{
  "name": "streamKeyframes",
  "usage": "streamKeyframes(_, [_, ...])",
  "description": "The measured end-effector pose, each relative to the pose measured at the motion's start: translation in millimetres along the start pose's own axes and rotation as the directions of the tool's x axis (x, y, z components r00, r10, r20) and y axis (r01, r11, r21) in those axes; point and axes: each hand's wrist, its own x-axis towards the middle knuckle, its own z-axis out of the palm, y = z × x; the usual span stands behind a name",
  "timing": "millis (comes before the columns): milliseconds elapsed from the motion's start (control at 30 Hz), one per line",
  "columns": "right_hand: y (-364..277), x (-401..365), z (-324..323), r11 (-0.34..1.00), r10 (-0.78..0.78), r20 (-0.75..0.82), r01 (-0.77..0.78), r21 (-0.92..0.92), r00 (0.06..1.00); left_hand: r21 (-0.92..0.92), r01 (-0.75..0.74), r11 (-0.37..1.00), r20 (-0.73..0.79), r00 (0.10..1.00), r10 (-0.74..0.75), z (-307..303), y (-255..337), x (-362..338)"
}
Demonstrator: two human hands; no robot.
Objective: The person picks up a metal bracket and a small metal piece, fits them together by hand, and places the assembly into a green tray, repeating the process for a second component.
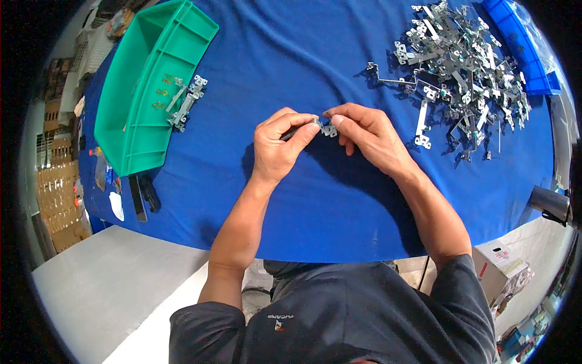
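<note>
Near the middle of the blue cloth, both hands meet around a small metal bracket [329, 130]. My left hand [282, 139] is closed on it, thumb and forefinger pinched at its left end, with something dark showing between the fingers. At its right end my right hand [367, 134] is closed in a pinch, thumb against forefinger; what its fingertips hold is too small to make out. Much of the bracket is hidden by the fingers. To the right lies a large heap of metal brackets [464, 76], with one long bracket [422, 118] at its near edge.
A green bin [121, 103] stands at the left, with several metal brackets [188, 103] and small brass-coloured pieces [160, 92] beside it. A blue tray [526, 54] is at the far right. Dark tools [144, 195] lie below the bin. A dark cylindrical object [550, 204] sits at the right edge.
</note>
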Motion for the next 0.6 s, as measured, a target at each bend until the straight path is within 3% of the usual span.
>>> streamKeyframes(133, [2,0,-3,0.996,0.021,0.006,-0.021,-0.083,1.000,0.056,-0.061,0.997,0.073,0.996,0.057,0,3,2])
streamKeyframes(267, [13,5,-4,0.977,-0.016,-0.147,0.046,0.208,0.989,0.061,-0.032,0.998,0.092,0.995,0.026,0,3,1])
streamKeyframes(400, [0,0,-2,0.998,0.054,-0.083,-0.051,0.045,0.995,-0.062,0.052,0.997,-0.056,0.997,-0.056,1,-1,-2])
streamKeyframes(467, [-3,-2,0,0.999,0.023,-0.064,-0.026,-0.046,0.998,-0.160,0.071,0.985,-0.155,0.983,-0.096,3,-5,-4])
streamKeyframes(600, [-4,-2,2,0.991,0.008,-0.036,-0.013,-0.136,0.999,-0.146,0.076,0.986,-0.178,0.979,-0.102,4,-8,-3])
